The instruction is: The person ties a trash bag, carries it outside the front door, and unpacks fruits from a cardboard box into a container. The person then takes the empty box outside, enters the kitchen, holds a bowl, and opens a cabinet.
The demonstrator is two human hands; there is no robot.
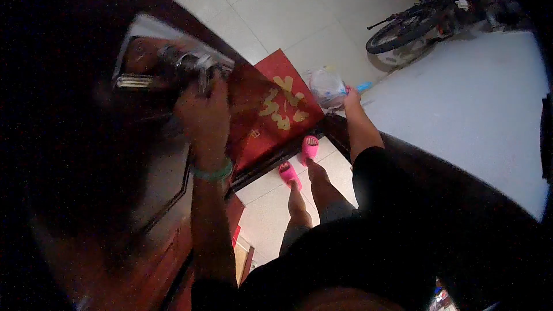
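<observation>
My left hand [201, 103], with a green bangle [212, 171] on its wrist, is closed at the shiny metal handle [193, 63] on a dark door. Blur and shadow hide part of its fingers. Out to the right, my right hand [352, 99] is closed on a clear plastic bag [324, 86]. A bright blue strip [364, 86] sticks out beside the fingers. What the bag contains is too unclear to name. Below both hands lies a red doormat [282, 95] with gold characters, just beyond a dark threshold [276, 158].
My feet, in pink slippers [290, 175], stand on pale tiles inside the threshold. Beyond the doorway, a bicycle [403, 29] stands at the upper right on the tiled floor [276, 0]. A large pale panel [461, 98] borders the right side. Much of the left is dark.
</observation>
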